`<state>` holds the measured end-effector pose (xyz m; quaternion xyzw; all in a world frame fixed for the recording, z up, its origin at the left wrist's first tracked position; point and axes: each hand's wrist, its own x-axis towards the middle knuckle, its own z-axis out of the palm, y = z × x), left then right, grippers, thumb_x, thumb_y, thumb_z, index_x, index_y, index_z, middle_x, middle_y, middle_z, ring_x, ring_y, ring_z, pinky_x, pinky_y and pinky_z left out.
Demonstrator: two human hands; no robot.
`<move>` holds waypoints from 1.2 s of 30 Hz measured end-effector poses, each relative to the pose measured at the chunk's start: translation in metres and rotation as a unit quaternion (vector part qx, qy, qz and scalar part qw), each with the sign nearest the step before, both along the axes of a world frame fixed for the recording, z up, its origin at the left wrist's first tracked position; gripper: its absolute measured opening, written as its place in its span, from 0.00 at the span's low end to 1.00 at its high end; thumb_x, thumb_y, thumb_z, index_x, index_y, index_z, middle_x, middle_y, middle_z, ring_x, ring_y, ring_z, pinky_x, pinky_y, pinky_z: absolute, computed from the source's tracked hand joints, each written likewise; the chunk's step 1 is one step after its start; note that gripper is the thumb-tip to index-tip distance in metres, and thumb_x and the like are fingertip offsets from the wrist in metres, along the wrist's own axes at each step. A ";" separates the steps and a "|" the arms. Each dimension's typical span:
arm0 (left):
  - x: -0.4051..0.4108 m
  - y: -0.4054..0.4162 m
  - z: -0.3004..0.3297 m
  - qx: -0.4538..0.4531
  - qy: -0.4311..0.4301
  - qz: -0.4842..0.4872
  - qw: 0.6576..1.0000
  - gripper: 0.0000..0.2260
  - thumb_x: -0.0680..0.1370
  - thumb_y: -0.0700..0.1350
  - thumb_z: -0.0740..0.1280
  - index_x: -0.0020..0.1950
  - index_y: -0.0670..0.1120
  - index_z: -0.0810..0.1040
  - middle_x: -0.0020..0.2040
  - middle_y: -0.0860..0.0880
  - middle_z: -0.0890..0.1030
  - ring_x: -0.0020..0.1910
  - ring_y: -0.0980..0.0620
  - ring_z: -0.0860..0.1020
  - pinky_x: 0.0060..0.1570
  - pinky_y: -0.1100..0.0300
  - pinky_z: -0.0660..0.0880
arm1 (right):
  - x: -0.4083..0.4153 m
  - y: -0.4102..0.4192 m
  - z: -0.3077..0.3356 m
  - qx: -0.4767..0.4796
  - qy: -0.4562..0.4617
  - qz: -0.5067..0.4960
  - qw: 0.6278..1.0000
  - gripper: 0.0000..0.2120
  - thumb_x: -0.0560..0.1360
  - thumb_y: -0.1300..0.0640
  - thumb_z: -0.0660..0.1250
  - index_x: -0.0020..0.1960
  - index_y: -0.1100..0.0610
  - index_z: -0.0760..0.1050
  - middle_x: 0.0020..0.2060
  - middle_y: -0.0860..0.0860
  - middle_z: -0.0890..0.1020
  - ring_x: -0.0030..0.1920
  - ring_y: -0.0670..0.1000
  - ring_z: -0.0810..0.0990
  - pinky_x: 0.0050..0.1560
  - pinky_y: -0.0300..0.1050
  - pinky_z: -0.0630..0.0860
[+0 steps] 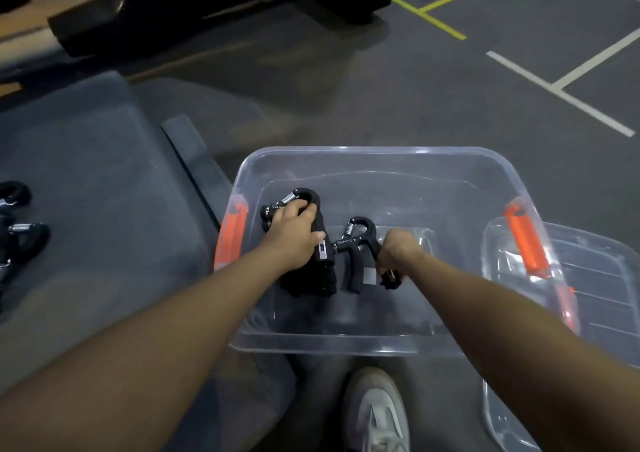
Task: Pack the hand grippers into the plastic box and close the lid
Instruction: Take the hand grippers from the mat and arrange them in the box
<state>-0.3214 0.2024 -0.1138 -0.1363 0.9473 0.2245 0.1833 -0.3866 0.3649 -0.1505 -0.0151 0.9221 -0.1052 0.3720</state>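
Left hand (pixel 294 233) gripping stacked hand grippers (pixel 311 264), right hand (pixel 398 249) holding one gripper (pixel 356 254)

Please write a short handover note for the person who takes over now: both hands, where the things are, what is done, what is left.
Left hand: inside the plastic box, gripping a bunch of hand grippers.
Right hand: also in the box, holding one handle of a single hand gripper.
Lid: off, lying to the right of the box.
More grippers lie on the grey mat at the left.
Done: some grippers are in the box.
Left: release these, fetch the rest from the mat, put the lid on and close it.
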 end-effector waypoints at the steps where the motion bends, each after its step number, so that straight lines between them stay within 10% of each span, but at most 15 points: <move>1: -0.001 -0.001 -0.001 0.001 -0.003 -0.002 1.000 0.27 0.80 0.49 0.59 0.77 0.47 0.55 0.77 0.48 0.52 0.76 0.44 0.51 0.74 0.57 0.49 | -0.001 0.000 -0.006 0.005 -0.011 -0.004 1.000 0.12 0.69 0.63 0.71 0.30 0.60 0.73 0.52 0.58 0.84 0.53 0.55 0.84 0.51 0.45 0.79; 5: -0.002 -0.002 -0.001 -0.010 -0.013 -0.015 1.000 0.27 0.80 0.50 0.59 0.77 0.47 0.53 0.77 0.48 0.52 0.76 0.44 0.50 0.74 0.55 0.49 | -0.003 -0.003 -0.025 -0.011 -0.017 -0.020 1.000 0.13 0.69 0.65 0.72 0.29 0.61 0.71 0.49 0.59 0.85 0.38 0.51 0.86 0.35 0.39 0.77; 8: -0.002 -0.001 0.000 -0.016 -0.022 -0.022 0.999 0.27 0.81 0.50 0.58 0.77 0.47 0.52 0.77 0.48 0.51 0.76 0.44 0.49 0.74 0.54 0.49 | 0.001 -0.005 -0.029 0.004 -0.003 -0.003 1.000 0.04 0.69 0.65 0.72 0.42 0.63 0.78 0.51 0.59 0.84 0.51 0.55 0.85 0.43 0.42 0.77; 12: -0.003 -0.001 0.000 -0.020 -0.029 -0.027 0.999 0.27 0.81 0.50 0.58 0.77 0.47 0.52 0.78 0.48 0.51 0.76 0.44 0.49 0.75 0.54 0.49 | 0.002 0.000 -0.031 -0.011 0.013 0.008 1.000 0.16 0.72 0.62 0.69 0.31 0.59 0.65 0.53 0.58 0.83 0.57 0.56 0.82 0.53 0.43 0.77; 15: -0.003 -0.001 0.001 -0.016 -0.032 -0.028 0.999 0.27 0.81 0.50 0.57 0.77 0.47 0.52 0.78 0.49 0.51 0.76 0.44 0.49 0.74 0.54 0.49 | -0.002 0.001 -0.030 -0.106 0.038 -0.062 0.992 0.08 0.71 0.60 0.70 0.47 0.63 0.76 0.50 0.56 0.80 0.55 0.56 0.80 0.57 0.46 0.74; 20: -0.002 -0.003 0.006 -0.007 -0.033 -0.031 0.999 0.27 0.80 0.49 0.59 0.77 0.46 0.54 0.78 0.48 0.51 0.76 0.45 0.50 0.75 0.54 0.50 | 0.001 -0.002 0.003 -0.256 0.069 -0.135 0.955 0.25 0.70 0.63 0.73 0.66 0.61 0.72 0.59 0.59 0.79 0.56 0.56 0.78 0.56 0.41 0.71; 27: 0.025 -0.031 0.053 0.002 0.085 0.038 0.996 0.17 0.79 0.48 0.61 0.67 0.47 0.72 0.66 0.47 0.72 0.68 0.44 0.70 0.67 0.52 0.66 | 0.009 -0.036 0.081 -0.309 0.125 -0.101 0.938 0.24 0.71 0.62 0.73 0.65 0.62 0.72 0.59 0.60 0.78 0.49 0.51 0.74 0.54 0.44 0.73; 36: 0.153 -0.143 0.098 -0.019 0.094 0.166 0.981 0.18 0.78 0.48 0.63 0.68 0.47 0.70 0.66 0.44 0.71 0.65 0.44 0.72 0.66 0.52 0.69 | 0.095 -0.190 0.132 -0.344 0.120 0.069 0.929 0.24 0.70 0.61 0.74 0.63 0.65 0.73 0.54 0.59 0.81 0.48 0.49 0.75 0.54 0.41 0.72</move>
